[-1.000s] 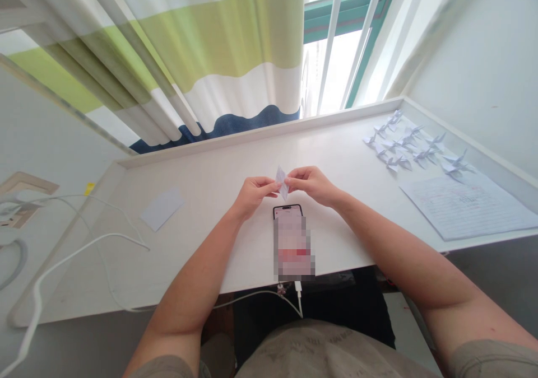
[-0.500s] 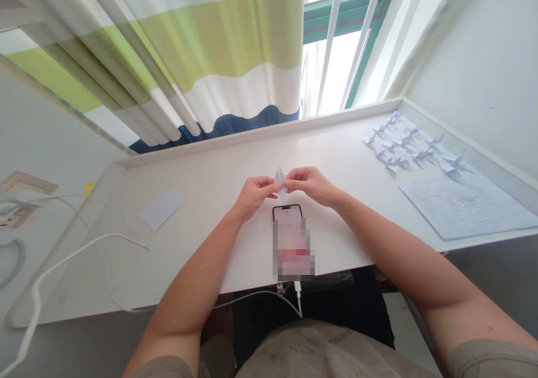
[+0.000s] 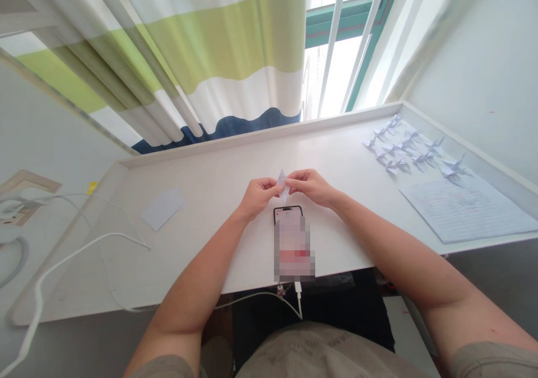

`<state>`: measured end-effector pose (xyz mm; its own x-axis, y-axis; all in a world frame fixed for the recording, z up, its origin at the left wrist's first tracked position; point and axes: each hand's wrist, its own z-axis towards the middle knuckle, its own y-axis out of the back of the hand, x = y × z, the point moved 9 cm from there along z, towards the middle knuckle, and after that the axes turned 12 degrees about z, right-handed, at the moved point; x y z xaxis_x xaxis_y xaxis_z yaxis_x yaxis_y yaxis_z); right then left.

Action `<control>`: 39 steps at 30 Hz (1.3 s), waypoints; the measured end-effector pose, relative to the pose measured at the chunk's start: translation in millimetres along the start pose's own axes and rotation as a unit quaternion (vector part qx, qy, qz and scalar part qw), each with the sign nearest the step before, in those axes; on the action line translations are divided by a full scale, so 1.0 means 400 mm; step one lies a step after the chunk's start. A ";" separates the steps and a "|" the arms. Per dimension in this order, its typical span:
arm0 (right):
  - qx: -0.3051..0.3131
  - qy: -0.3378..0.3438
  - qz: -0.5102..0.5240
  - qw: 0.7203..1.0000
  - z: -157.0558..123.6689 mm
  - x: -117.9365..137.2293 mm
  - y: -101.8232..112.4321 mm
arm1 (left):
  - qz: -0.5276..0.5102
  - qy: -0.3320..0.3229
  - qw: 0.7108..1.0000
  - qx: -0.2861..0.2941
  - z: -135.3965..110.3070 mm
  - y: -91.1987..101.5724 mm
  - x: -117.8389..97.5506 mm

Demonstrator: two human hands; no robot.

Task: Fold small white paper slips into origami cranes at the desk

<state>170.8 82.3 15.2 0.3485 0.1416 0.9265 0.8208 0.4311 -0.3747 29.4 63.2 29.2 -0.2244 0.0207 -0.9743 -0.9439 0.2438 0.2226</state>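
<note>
Between both hands I hold a small folded piece of white paper (image 3: 283, 185), a narrow diamond standing with one point up and one down. My left hand (image 3: 261, 194) pinches its left side between thumb and fingers. On the right side, the fingertips of my right hand (image 3: 310, 186) grip the same paper. Just below the hands a phone (image 3: 287, 212) lies on the white desk (image 3: 210, 182), its screen lit and mostly pixelated. Finer creases of the paper are too small to make out.
Several folded white paper cranes (image 3: 414, 151) stand at the back right. In front of them lies a sheet with writing (image 3: 466, 210). Some plain white paper (image 3: 163, 209) rests on the left. A white cable (image 3: 84, 242) crosses the left side; another plugs into the phone. A raised rim (image 3: 260, 134) edges the desk.
The folded paper now looks slightly turned and tilted between the fingers, and the left thumb lies over its lower part. The whole view has shifted a little; the other things stay in place.
</note>
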 end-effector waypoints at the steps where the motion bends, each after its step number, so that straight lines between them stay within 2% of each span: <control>1: -0.002 -0.002 0.006 1.000 0.002 -0.002 0.001 | 0.002 -0.002 1.000 0.000 0.001 -0.002 0.002; 12: -0.021 0.014 0.013 1.000 0.000 0.011 0.000 | -0.005 -0.004 1.000 0.022 0.000 -0.015 -0.001; 19: -0.025 0.006 0.004 1.000 -0.001 0.014 0.004 | -0.001 0.006 1.000 0.002 0.000 -0.006 0.007; 27: -0.081 0.069 -0.056 0.993 -0.009 0.043 -0.001 | 0.003 0.002 1.000 -0.002 0.003 -0.012 0.007; 39: -0.096 0.063 -0.074 0.991 -0.012 0.043 0.004 | -0.004 0.022 1.000 -0.014 0.005 -0.010 0.017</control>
<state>180.1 80.9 30.4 0.2614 -0.0288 0.9648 0.9340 0.2598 -0.2453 32.1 64.4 21.4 -0.2272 -0.0247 -0.9735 -0.9520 0.2160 0.2167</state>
